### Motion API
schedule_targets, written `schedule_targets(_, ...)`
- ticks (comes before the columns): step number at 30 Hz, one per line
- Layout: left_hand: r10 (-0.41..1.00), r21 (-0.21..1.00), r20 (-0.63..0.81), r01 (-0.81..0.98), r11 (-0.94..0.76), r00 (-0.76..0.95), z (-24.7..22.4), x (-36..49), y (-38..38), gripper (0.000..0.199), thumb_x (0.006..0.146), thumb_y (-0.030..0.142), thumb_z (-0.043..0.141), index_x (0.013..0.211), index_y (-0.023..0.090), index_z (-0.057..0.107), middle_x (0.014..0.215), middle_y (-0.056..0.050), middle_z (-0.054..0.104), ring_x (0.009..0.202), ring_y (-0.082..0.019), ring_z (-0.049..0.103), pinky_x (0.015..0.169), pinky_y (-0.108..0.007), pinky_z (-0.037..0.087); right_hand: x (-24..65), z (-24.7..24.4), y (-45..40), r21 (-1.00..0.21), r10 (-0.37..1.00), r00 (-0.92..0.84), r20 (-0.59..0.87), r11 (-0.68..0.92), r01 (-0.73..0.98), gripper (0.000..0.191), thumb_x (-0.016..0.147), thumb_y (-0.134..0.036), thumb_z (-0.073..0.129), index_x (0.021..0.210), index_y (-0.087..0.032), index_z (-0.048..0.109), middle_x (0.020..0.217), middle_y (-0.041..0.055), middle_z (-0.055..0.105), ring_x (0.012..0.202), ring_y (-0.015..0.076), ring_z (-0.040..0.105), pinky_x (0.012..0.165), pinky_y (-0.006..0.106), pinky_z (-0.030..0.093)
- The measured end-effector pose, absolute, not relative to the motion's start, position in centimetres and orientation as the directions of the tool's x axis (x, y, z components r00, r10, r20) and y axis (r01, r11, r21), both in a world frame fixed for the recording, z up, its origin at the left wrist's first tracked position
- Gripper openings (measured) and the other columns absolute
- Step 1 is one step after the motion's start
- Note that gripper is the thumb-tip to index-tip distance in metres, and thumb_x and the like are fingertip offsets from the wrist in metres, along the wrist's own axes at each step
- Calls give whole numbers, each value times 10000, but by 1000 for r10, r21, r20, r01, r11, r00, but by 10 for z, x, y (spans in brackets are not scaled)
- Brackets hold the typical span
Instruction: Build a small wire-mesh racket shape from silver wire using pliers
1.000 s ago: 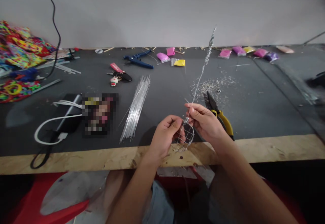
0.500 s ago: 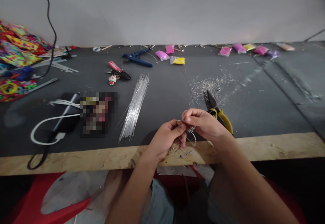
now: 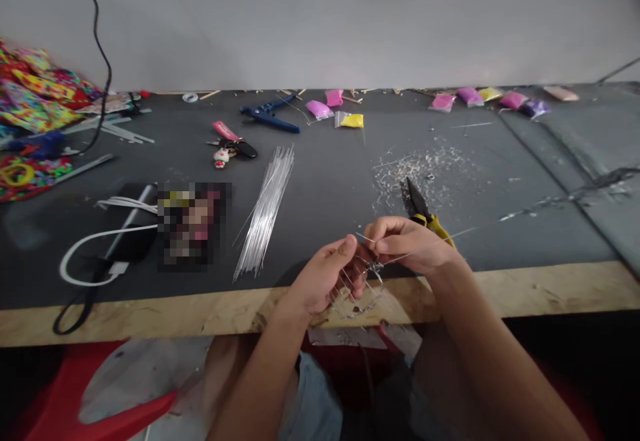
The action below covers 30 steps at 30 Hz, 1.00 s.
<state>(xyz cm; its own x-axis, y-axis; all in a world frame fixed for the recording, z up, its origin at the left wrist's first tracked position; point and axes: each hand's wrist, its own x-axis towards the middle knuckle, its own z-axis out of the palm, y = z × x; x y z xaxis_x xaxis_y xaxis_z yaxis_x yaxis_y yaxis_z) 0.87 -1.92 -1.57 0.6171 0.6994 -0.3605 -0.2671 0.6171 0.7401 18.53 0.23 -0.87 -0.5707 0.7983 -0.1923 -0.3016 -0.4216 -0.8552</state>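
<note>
Between my hands, just over the table's front edge, is a rounded wire frame (image 3: 376, 292) of thin silvery wire with twisted bits along its rim. My left hand (image 3: 323, 278) has its fingers curled on the frame's left side, the thumb raised. Thumb and forefinger of my right hand (image 3: 407, 244) pinch a thin wire (image 3: 367, 236) whose tip points left, above the frame. Another fine strand runs from the frame rightward past my right wrist. Yellow-handled pliers (image 3: 425, 211) lie behind my right hand, their handles partly hidden by it.
Left of my hands lies a bundle of straight wires (image 3: 265, 211). Wire clippings (image 3: 415, 168) are scattered behind the pliers. A blue hand tool (image 3: 270, 114), keys (image 3: 230, 144) and small colored packets (image 3: 350, 119) lie farther back. A long twisted silvery strand (image 3: 570, 198) stretches at right.
My left thumb has lifted off the wire, and my right hand has shifted slightly right. The frame has turned a little. A long twisted strand now shows clearly at right.
</note>
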Motion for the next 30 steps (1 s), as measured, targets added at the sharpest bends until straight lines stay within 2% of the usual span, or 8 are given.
schedule_targets(4, 675, 682, -416, -282, 675, 609, -15, 12, -22, 447, 801, 570, 474, 817, 134, 573, 485, 24, 509, 382, -68, 457, 385, -194, 364, 183, -10, 2, -867, 846, -505, -173, -374, -329, 91, 692, -212, 720, 756, -209, 656, 558, -55, 529, 474, 59, 406, 439, 202, 264)
schedule_targets(9, 653, 610, -417, -339, 717, 632, -16, 13, -22, 566, 792, 665, 359, 818, 139, 569, 486, 16, 516, 384, -72, 477, 372, -185, 349, 183, -14, 4, -918, 873, -461, -162, -304, -253, 58, 697, -202, 718, 728, -214, 670, 615, -37, 580, 531, 67, 450, 487, 209, 316)
schedule_targets(14, 649, 604, -400, -347, 718, 647, -22, 14, -23, 557, 762, 675, 411, 785, 139, 558, 518, 7, 526, 405, -73, 478, 376, -188, 356, 185, -12, 8, -921, 838, -517, -172, -323, -217, 36, 691, -184, 710, 700, -208, 685, 655, -27, 611, 561, 74, 495, 534, 222, 374)
schedule_targets(17, 663, 625, -360, -358, 694, 656, -23, 13, -25, 454, 748, 601, 523, 793, 150, 537, 547, 12, 523, 442, -76, 482, 394, -190, 363, 185, -10, 9, -923, 824, -542, -164, -322, -210, 44, 682, -163, 707, 685, -203, 689, 673, -22, 624, 594, 83, 527, 567, 229, 399)
schedule_targets(21, 630, 643, -332, -320, 695, 702, -18, 12, -25, 287, 727, 386, 654, 859, 167, 522, 613, 25, 521, 495, -71, 485, 439, -194, 384, 186, -11, 9, -924, 805, -560, -197, -344, -169, 59, 670, -134, 698, 686, -190, 690, 653, -19, 626, 581, 82, 531, 550, 221, 398)
schedule_targets(26, 661, 681, -370, -293, 671, 653, -13, 14, -23, 189, 769, 300, 612, 865, 159, 530, 625, 31, 498, 499, -63, 475, 462, -203, 397, 184, -13, 10, -901, 817, -516, -257, -396, -177, 35, 676, -162, 699, 699, -180, 679, 635, -17, 627, 572, 80, 539, 555, 217, 409)
schedule_targets(30, 698, 703, -365, -309, 641, 616, -11, 11, -21, 169, 803, 322, 575, 813, 160, 526, 618, 34, 485, 489, -60, 468, 466, -207, 391, 183, -12, 11, -883, 854, -425, -299, -416, -215, 163, 730, -210, 672, 892, -221, 672, 659, -31, 604, 574, 72, 527, 555, 208, 412)
